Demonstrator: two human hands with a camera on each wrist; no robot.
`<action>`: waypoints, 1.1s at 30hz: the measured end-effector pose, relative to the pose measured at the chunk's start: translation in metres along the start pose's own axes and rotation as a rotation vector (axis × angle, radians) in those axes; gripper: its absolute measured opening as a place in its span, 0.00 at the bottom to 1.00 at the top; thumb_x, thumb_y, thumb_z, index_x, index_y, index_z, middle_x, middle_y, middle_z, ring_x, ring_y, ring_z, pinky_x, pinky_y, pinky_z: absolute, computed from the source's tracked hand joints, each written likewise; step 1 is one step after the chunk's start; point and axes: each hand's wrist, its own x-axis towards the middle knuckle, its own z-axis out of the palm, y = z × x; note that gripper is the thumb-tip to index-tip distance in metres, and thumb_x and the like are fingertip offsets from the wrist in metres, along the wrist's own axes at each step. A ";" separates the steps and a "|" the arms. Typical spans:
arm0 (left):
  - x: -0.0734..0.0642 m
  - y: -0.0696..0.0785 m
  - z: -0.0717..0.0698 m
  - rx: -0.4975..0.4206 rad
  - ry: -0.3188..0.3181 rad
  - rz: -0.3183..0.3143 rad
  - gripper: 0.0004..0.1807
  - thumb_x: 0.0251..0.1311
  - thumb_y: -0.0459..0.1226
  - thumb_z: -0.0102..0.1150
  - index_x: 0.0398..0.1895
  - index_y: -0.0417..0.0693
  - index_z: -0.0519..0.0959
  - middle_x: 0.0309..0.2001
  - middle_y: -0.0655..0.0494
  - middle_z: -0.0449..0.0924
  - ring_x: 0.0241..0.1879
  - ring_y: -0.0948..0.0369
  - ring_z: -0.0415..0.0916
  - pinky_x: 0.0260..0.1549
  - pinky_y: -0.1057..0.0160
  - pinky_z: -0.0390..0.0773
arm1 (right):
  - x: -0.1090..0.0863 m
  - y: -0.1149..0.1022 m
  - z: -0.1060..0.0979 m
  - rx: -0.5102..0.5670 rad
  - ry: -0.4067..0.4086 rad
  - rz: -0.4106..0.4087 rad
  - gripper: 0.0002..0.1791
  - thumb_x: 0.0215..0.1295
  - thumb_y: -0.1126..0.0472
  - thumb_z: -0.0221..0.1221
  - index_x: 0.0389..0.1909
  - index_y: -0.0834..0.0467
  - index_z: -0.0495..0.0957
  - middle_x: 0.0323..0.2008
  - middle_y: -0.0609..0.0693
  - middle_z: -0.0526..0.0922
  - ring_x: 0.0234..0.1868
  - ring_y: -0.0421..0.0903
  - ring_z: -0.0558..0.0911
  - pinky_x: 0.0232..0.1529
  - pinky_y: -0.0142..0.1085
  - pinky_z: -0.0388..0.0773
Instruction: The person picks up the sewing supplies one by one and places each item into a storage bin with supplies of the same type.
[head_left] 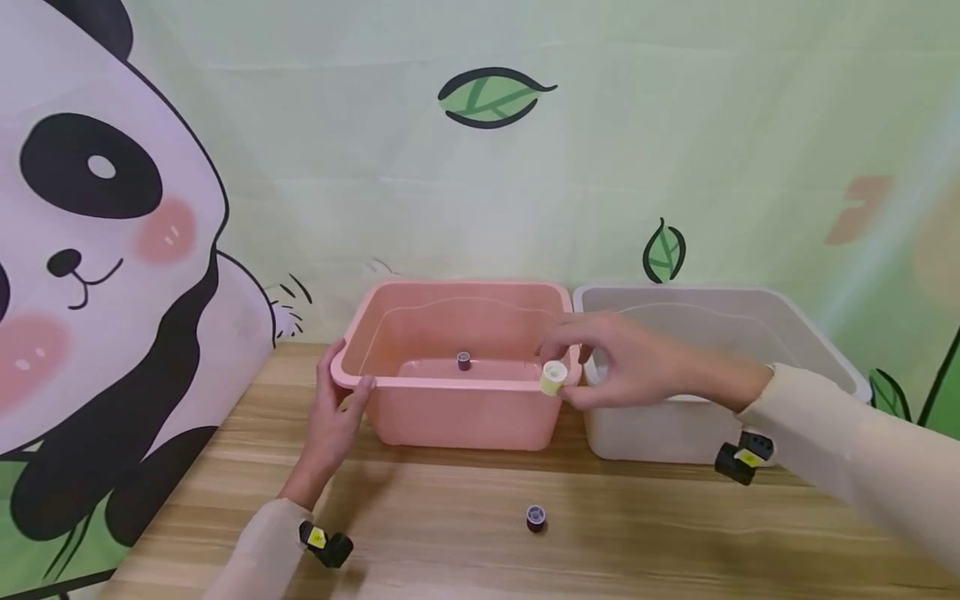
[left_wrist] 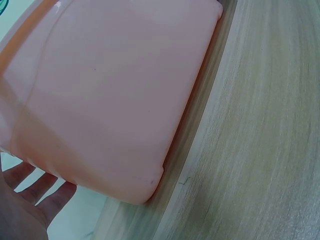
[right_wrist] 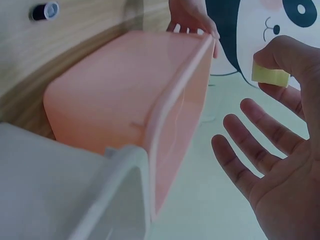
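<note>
Between thumb and index finger, my right hand (head_left: pixel 637 358) pinches a small yellow thread spool (head_left: pixel 553 378) with a pale, hollow end. It is held near the front right corner of the pink bin (head_left: pixel 465 417), and the other fingers are spread in the right wrist view. My left hand (head_left: pixel 333 425) grips that bin's front left corner, thumb on the front rim and fingers along the side. Inside the pink bin lies a dark spool (head_left: pixel 463 361). Another dark purple spool (head_left: pixel 536 518) stands on the table in front.
A light grey bin (head_left: pixel 660 433) stands right beside the pink one, partly hidden by my right forearm. Both bins sit on a wood-grain table (head_left: pixel 435 525). A cloth backdrop (head_left: pixel 337 125) with a panda print hangs close behind. A short green thread (left_wrist: pixel 185 180) lies on the table.
</note>
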 end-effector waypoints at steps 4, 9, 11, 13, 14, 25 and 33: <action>0.001 0.000 0.000 -0.001 0.004 0.002 0.41 0.73 0.54 0.56 0.81 0.73 0.46 0.78 0.59 0.57 0.68 0.50 0.67 0.62 0.56 0.76 | 0.011 0.005 -0.008 -0.040 0.001 0.001 0.12 0.58 0.65 0.66 0.42 0.49 0.83 0.41 0.37 0.83 0.39 0.44 0.80 0.38 0.42 0.86; 0.001 0.000 0.001 -0.002 0.005 0.007 0.40 0.74 0.53 0.56 0.81 0.73 0.46 0.78 0.58 0.58 0.67 0.51 0.68 0.62 0.58 0.76 | 0.020 0.010 -0.013 -0.083 -0.002 0.059 0.14 0.58 0.62 0.67 0.46 0.52 0.84 0.47 0.42 0.85 0.43 0.43 0.81 0.42 0.40 0.85; 0.001 0.000 0.001 -0.006 0.005 0.007 0.40 0.73 0.54 0.56 0.81 0.73 0.46 0.77 0.59 0.58 0.68 0.50 0.67 0.62 0.58 0.76 | 0.023 0.011 -0.013 -0.074 -0.009 0.083 0.14 0.59 0.61 0.67 0.47 0.51 0.84 0.49 0.43 0.85 0.46 0.43 0.81 0.44 0.40 0.85; 0.001 0.000 0.002 -0.009 0.005 0.006 0.41 0.73 0.54 0.57 0.81 0.73 0.46 0.77 0.60 0.58 0.68 0.48 0.67 0.62 0.58 0.76 | 0.026 0.012 -0.013 -0.062 -0.017 0.102 0.14 0.59 0.61 0.67 0.47 0.50 0.84 0.48 0.42 0.84 0.48 0.42 0.80 0.46 0.41 0.84; 0.001 0.000 0.002 -0.011 0.005 0.006 0.41 0.73 0.54 0.57 0.81 0.73 0.46 0.77 0.60 0.58 0.69 0.48 0.67 0.62 0.57 0.76 | 0.027 0.013 -0.013 -0.055 -0.020 0.108 0.14 0.59 0.61 0.67 0.47 0.50 0.84 0.48 0.42 0.84 0.49 0.42 0.80 0.46 0.41 0.84; 0.000 0.001 0.000 -0.003 0.006 0.005 0.41 0.73 0.54 0.56 0.81 0.73 0.46 0.77 0.60 0.58 0.69 0.48 0.67 0.63 0.57 0.76 | 0.045 0.031 -0.017 -0.082 -0.013 0.143 0.17 0.59 0.62 0.67 0.50 0.57 0.82 0.47 0.47 0.85 0.49 0.47 0.82 0.46 0.45 0.85; -0.001 0.002 -0.001 -0.011 0.001 0.008 0.40 0.73 0.54 0.56 0.81 0.73 0.46 0.78 0.60 0.57 0.68 0.50 0.67 0.61 0.61 0.76 | 0.064 0.047 -0.023 -0.120 -0.027 0.239 0.14 0.62 0.58 0.66 0.49 0.53 0.81 0.51 0.49 0.84 0.54 0.53 0.81 0.49 0.47 0.84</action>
